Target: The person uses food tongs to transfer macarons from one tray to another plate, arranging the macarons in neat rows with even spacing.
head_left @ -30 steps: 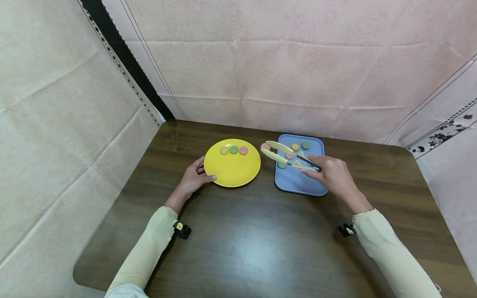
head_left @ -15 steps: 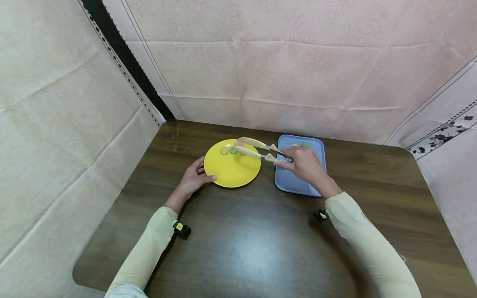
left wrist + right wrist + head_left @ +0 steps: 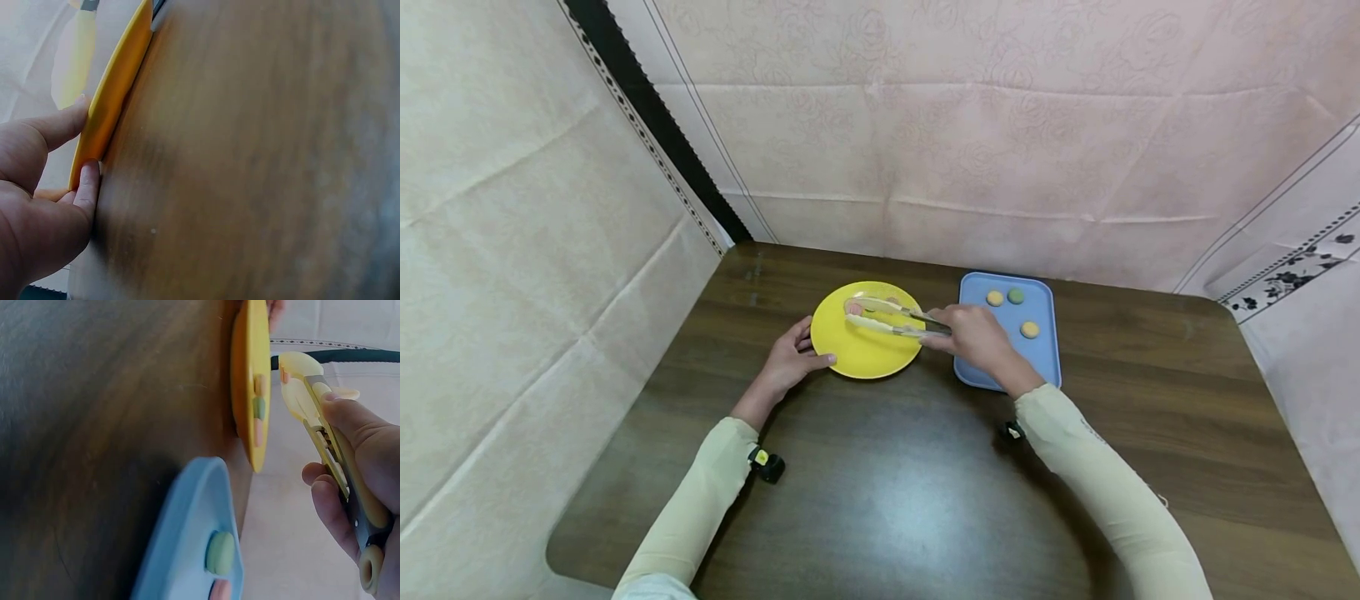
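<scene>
My left hand [image 3: 790,358] grips the left rim of a yellow plate [image 3: 880,358], thumb on top and fingers at the edge and underside. In my right hand [image 3: 976,337] are cream-tipped kitchen tongs [image 3: 887,328], reaching over the plate from the right. Their tips pinch a pink macaron-like disc [image 3: 853,307]. The right wrist view shows the tips above the plate's surface. On the plate lie a yellowish disc [image 3: 260,384], a green disc [image 3: 259,407] and a pink disc [image 3: 258,432], partly hidden by the tongs in the head view.
A blue tray [image 3: 1043,354] stands right of the plate, partly under my right wrist. On it show a yellow disc [image 3: 995,297], a green disc [image 3: 1016,296] and another yellow disc [image 3: 1030,330]. Patterned cloth [image 3: 970,167] hangs behind the brown table [image 3: 880,483].
My right hand has carried the tongs and the pink disc leftward from the tray to over the plate's upper left. My left hand has stayed at the plate's rim.
</scene>
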Tool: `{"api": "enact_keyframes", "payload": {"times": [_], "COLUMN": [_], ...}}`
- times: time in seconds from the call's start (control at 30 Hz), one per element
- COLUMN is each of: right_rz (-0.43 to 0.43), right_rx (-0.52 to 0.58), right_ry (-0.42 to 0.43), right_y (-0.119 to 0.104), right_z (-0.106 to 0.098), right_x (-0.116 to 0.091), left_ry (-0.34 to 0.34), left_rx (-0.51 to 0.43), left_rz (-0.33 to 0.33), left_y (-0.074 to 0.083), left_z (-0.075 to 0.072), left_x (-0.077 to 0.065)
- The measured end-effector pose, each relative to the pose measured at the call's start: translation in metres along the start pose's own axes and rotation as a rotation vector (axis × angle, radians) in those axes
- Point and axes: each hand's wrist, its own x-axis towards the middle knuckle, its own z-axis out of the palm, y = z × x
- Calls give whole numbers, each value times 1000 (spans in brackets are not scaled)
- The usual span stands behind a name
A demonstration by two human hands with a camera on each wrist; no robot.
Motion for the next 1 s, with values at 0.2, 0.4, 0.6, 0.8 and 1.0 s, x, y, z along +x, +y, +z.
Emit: {"api": "enact_keyframes", "payload": {"times": [0.2,0.4,0.6,0.8,1.0], "right_rz": [3,14,1,-17,-5], "right_rx": [32,37,38,42,42], "right_ry": [-19,-42,-37,0,42], "right_y": [-4,-6,-6,-4,1], "right_z": [9,12,13,2,-21], "right_x": [3,3,1,-6,-19], "left_ry": [3,-4,2,3,8], "left_rx": [-8,-20,-24,-19,-15], "left_rz": [-2,7,1,-2,-3], "left_y": [-2,-3,-3,-2,-2], "left_z": [0,-1,0,0,-1], "left_x": [1,2,3,3,2]}}
